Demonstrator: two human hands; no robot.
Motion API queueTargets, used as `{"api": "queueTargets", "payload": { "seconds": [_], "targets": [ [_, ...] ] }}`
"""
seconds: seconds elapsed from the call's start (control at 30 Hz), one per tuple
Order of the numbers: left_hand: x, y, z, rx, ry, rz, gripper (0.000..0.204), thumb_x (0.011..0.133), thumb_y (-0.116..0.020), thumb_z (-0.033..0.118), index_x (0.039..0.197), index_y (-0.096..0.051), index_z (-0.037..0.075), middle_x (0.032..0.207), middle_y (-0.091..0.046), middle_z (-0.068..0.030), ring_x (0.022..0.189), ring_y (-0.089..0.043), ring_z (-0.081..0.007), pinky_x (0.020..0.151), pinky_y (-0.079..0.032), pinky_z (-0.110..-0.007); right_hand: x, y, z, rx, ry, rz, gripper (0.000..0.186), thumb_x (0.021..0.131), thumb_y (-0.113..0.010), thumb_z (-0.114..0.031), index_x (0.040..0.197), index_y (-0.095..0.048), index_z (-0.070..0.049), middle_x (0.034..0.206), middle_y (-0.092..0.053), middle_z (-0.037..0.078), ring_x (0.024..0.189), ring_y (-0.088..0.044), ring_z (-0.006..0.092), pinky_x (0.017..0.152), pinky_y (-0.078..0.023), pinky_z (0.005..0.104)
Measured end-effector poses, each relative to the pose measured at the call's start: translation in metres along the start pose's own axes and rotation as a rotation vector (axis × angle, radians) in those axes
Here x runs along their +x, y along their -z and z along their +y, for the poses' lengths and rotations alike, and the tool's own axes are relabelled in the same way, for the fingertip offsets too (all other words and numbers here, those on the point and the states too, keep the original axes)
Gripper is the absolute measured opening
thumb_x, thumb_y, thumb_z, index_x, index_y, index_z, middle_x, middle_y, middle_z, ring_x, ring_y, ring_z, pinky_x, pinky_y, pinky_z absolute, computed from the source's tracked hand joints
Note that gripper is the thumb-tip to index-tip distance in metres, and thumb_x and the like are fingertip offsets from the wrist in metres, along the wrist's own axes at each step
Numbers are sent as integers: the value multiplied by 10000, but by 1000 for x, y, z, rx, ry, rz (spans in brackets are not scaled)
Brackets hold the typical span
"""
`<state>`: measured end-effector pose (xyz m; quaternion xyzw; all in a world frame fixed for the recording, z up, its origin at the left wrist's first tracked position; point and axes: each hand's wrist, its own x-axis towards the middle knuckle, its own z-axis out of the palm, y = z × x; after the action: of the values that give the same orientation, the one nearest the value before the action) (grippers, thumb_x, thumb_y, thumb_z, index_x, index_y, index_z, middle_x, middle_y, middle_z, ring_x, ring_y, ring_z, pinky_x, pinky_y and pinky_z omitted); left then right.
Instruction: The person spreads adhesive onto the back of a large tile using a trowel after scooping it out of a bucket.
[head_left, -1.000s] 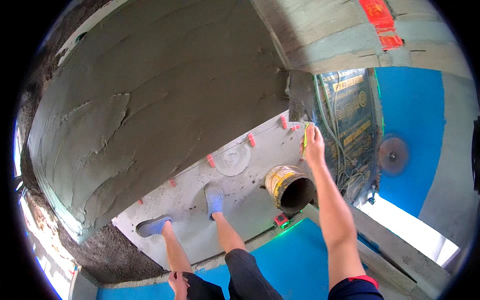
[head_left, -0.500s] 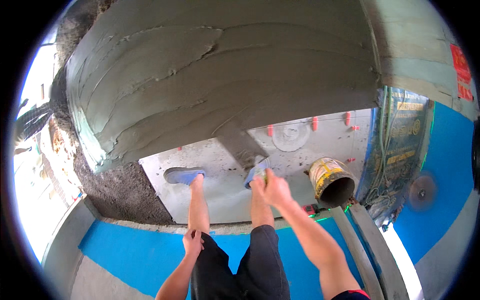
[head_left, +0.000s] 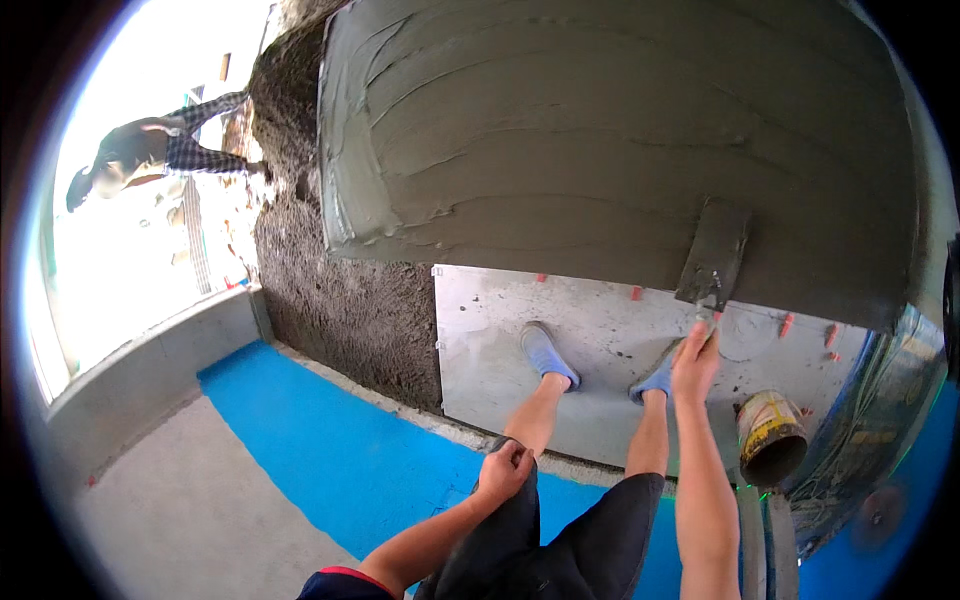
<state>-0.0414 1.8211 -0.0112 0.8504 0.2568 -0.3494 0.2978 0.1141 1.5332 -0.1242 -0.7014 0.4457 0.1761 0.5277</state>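
Right hand [head_left: 695,360]: gripping trowel [head_left: 714,253], blade lying flat on wet mortar bed's [head_left: 600,150] lower edge.
Left hand [head_left: 505,468]: fisted, resting on thigh.
Risk: tilting blade likely gouging ridges, dropping mortar onto tile [head_left: 590,360].

A mortar-stained bucket [head_left: 771,437] stands on the large tile [head_left: 590,350], apparently empty.

the flat rectangular steel trowel [head_left: 714,252] is coated in grey mortar and lies blade-flat against the wet grey mortar bed [head_left: 620,140], near that bed's lower edge, tilted slightly off upright. its handle end points down toward the pale tile below. the mortar bed is broad and freshly spread, marked with long curved ridges from trowel strokes, its lower edge meeting the laid tile.
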Motion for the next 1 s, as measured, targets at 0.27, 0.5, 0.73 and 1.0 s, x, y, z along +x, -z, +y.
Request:
{"api": "queueTargets", "payload": {
  "seconds": [0.27, 0.5, 0.73, 1.0],
  "targets": [
    [-5, 16, -49, -237, 34, 44, 180, 821, -657, 190, 763, -585, 35, 606, -592, -139, 564, -608, -309, 518, -475, -372, -109, -242, 1, -299, 308, -88, 472, 944, -462, -416, 1124, -475, 21, 787, -638, 241, 740, -611, 455, 604, -474, 498],
    [-7, 30, -70, -394, 169, -63, 132, 818, -643, 152, 831, -605, 26, 642, -615, -156, 564, -634, -271, 522, -487, -348, -180, -385, 32, -676, 479, -594, 469, 921, -432, -523, 946, -454, -56, 726, -636, 212, 668, -623, 418, 555, -475, 520],
    [-9, 21, -99, -579, 284, -60, 190, 864, -601, 180, 832, -620, -6, 646, -638, -163, 562, -647, -192, 520, -486, -296, -158, -288, 85, -826, 307, -704, 511, 924, -392, -558, 1001, -482, -61, 782, -641, 231, 776, -613, 450, 653, -456, 549],
    [-4, 25, -108, -483, 80, 16, 204, 918, -557, 166, 842, -581, -22, 582, -589, -72, 431, -516, -99, 387, -386, -268, -113, 52, 133, -835, -231, 239, 488, 911, -456, -493, 1169, -440, -80, 956, -598, 316, 908, -558, 509, 774, -438, 548]
  ]
}}
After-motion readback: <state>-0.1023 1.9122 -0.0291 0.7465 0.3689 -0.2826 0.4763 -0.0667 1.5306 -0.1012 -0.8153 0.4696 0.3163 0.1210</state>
